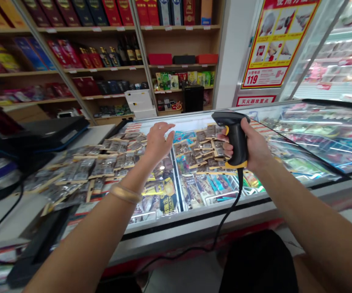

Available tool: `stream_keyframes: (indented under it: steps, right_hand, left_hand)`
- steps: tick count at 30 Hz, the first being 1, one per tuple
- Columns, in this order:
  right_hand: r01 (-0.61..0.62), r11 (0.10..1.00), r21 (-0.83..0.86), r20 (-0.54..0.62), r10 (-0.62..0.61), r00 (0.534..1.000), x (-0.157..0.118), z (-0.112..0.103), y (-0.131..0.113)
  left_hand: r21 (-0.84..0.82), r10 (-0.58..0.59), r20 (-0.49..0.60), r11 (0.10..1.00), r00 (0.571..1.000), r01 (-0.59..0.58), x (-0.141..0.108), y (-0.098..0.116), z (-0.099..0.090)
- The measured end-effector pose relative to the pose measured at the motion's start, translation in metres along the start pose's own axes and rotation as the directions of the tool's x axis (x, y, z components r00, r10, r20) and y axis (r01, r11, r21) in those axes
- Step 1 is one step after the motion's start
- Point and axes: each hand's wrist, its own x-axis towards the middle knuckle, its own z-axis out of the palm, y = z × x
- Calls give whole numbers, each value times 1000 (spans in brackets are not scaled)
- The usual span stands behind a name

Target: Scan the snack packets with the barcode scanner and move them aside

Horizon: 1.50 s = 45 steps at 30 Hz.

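Right hand (256, 148) wraps the scanner (238, 142) — handle upright, nose leftward; left hand (158, 140) hovers, thumb spread — upper right, poster (278, 44) reads "119".

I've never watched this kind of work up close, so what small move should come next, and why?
Probably lower the left hand onto a nearby small packet: that hand looks empty above the spread packets, while the right hand already holds the scanner.
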Motion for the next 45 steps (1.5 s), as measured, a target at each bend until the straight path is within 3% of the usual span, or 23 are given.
stream_keyframes:
  steps: [6,9,11,15,21,28,36,41,45]
  right_hand:
    - [-241,971,0,112,239,964,16,81,58]
    - [-335,942,-21,154,335,930,23,107,85]
    - [-378,925,-45,187,380,906,28,113,100]
    - [-402,910,-104,244,415,876,31,108,119]
    - [-420,892,-167,282,451,847,27,95,130]
    - [-398,900,-179,317,436,842,20,97,128]
    - [-379,906,-190,355,423,833,16,98,124]
    - [-371,910,-187,364,415,834,15,98,125]
    - [-387,901,-194,385,433,815,15,98,125]
  left_hand:
    - [219,-264,-54,938,963,269,-36,-80,-54]
    - [362,-439,-57,828,897,428,-52,-103,-67]
    - [437,-481,-52,777,875,453,-60,-111,-67]
    - [509,-446,-24,765,894,395,-70,-119,-56]
    - [481,-471,-26,767,882,424,-69,-127,-47]
    - [378,-485,-39,802,874,462,-68,-114,-53]
    - [191,-448,-12,876,894,442,-66,-105,-68]
    - [21,-418,-99,906,903,422,-68,-106,-69]
    - [-171,-458,-155,885,875,433,-69,-108,-62]
